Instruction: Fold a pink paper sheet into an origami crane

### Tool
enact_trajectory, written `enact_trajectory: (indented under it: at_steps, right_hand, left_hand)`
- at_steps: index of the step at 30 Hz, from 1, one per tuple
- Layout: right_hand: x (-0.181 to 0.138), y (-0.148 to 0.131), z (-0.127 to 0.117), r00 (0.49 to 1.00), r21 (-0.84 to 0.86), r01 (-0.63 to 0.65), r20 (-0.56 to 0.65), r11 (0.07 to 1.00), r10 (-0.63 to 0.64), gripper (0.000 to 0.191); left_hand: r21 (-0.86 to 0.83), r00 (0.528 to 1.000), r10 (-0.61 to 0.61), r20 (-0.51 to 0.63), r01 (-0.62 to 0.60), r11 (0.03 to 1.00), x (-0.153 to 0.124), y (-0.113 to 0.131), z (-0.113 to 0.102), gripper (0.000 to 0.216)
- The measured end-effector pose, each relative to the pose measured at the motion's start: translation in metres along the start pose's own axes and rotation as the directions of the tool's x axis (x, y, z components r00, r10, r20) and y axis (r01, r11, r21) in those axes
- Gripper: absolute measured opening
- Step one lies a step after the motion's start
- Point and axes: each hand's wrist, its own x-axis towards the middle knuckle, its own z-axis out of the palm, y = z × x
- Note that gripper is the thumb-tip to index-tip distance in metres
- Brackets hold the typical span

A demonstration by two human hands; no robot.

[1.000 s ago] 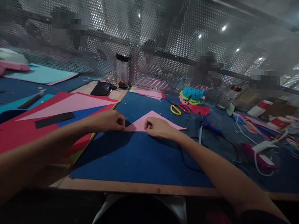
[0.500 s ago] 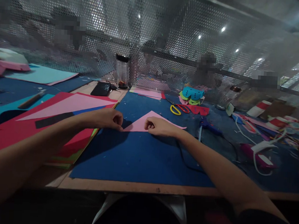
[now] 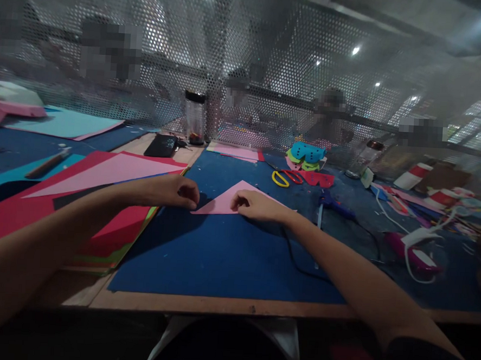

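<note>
A pink sheet of paper (image 3: 223,199), triangular in outline, lies on the blue work mat (image 3: 219,260) with its point facing away from me. My right hand (image 3: 255,205) rests on it near the front edge, fingers curled and pressing the paper. Just by its left corner is my left hand (image 3: 182,193), thumb and fingertips curled together with nothing visible in them. That corner shows below the fingertips, seemingly apart from them.
Red sheets and a pink sheet (image 3: 114,175) are stacked at left. Yellow-and-red scissors (image 3: 281,178), cut-out paper masks (image 3: 307,153) and a blue glue gun (image 3: 337,203) lie beyond my right hand. A jar (image 3: 194,117) stands before the perforated screen.
My left fingertips have come up slightly from the paper's left corner, which now shows more. My right hand stays on the paper. The view has shifted a little.
</note>
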Motion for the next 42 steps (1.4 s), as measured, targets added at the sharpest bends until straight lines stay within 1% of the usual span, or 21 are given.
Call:
enact_trajectory:
  at_steps: [2, 4, 5, 8, 11, 15, 20, 24, 28, 32, 38, 42]
  right_hand:
    - [0.000, -0.001, 0.010, 0.992, -0.058, -0.036, -0.119, 0.998, 0.029, 0.014]
    - [0.000, -0.002, 0.018, 0.983, -0.109, -0.059, -0.178, 0.992, 0.039, 0.017]
    - [0.001, -0.004, 0.022, 0.980, -0.135, -0.060, -0.195, 0.989, 0.033, 0.018]
    - [0.002, -0.009, 0.026, 0.975, -0.211, -0.059, -0.223, 0.976, 0.011, 0.015]
    - [0.003, -0.015, 0.027, 0.971, -0.249, -0.089, -0.236, 0.964, 0.029, 0.011]
    - [0.004, -0.020, 0.027, 0.968, -0.249, -0.128, -0.243, 0.960, 0.066, 0.012]
    - [0.005, -0.023, 0.026, 0.967, -0.241, -0.149, -0.236, 0.959, 0.091, 0.013]
    - [0.006, -0.020, 0.025, 0.971, -0.225, -0.141, -0.222, 0.964, 0.090, 0.013]
    - [0.009, -0.009, 0.025, 0.979, -0.191, -0.075, -0.200, 0.979, 0.036, 0.014]
    - [0.010, 0.000, 0.022, 0.987, -0.148, -0.023, -0.162, 0.989, -0.001, 0.018]
    - [0.004, -0.002, 0.010, 0.995, -0.106, -0.037, -0.099, 0.994, 0.027, 0.023]
    - [-0.001, -0.007, 0.000, 0.998, -0.099, -0.050, -0.032, 0.994, 0.047, 0.026]
  left_hand:
    - [-0.025, 0.993, 0.050, -0.102, -0.053, 0.998, 0.001, 0.006, 0.005, 0.029]
    - [-0.073, 0.978, 0.079, -0.194, -0.095, 0.993, 0.005, 0.012, 0.016, 0.033]
    - [-0.086, 0.974, 0.082, -0.212, -0.102, 0.991, 0.007, 0.015, 0.022, 0.033]
    - [-0.085, 0.966, 0.082, -0.244, -0.106, 0.991, 0.013, 0.023, 0.043, 0.034]
    - [0.022, 0.955, 0.095, -0.282, -0.092, 0.996, 0.018, 0.028, 0.057, 0.029]
    - [0.067, 0.942, 0.088, -0.323, -0.070, 0.995, 0.021, 0.031, 0.062, 0.026]
    - [0.154, 0.909, 0.159, -0.384, -0.107, 0.982, 0.023, 0.032, 0.064, 0.022]
    - [0.192, 0.907, 0.178, -0.382, -0.110, 0.975, 0.024, 0.031, 0.064, 0.020]
    - [0.171, 0.913, 0.192, -0.359, -0.137, 0.976, 0.025, 0.026, 0.062, 0.025]
    - [0.150, 0.923, 0.207, -0.326, -0.165, 0.975, 0.024, 0.020, 0.058, 0.027]
    - [0.093, 0.938, 0.208, -0.278, -0.189, 0.978, 0.024, 0.012, 0.053, 0.026]
    - [0.075, 0.944, 0.227, -0.238, -0.215, 0.974, 0.025, 0.005, 0.051, 0.029]
